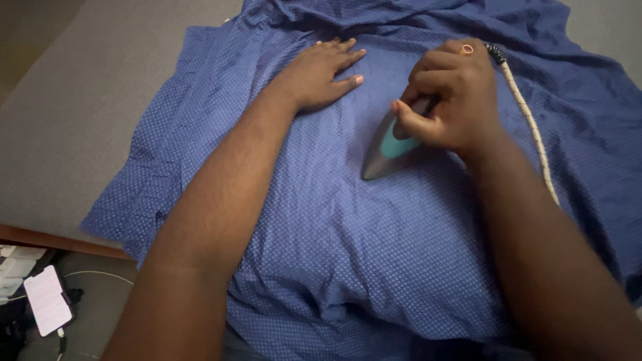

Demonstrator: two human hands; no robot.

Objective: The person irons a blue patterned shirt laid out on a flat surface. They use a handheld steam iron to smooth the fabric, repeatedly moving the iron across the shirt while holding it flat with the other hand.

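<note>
Head view, one frame. Right hand clenched around the handle of an iron, whose pointed tip faces toward the person and rests flat on a blue dotted shirt. Left hand lies open and flat on the cloth just beside the iron, palm down, fingers spread, grasping nothing — it looks to be pressing the fabric taut. A braided cord runs from the iron's back end past the right wrist and down across the shirt on the right side. Progress, as a judgement: the patch between and around the two hands looks fairly smooth, while the cloth nearest the person is rumpled and the far edge is bunched into folds — so a good part appears left to press. Edges and room: the shirt is spread over a grey padded surface, which shows bare on the left, and the shirt's left edge ends well short of the surface's rim. Below that rim, lower left, a phone with a lit screen lies on a lower level, well apart from both hands.
</note>
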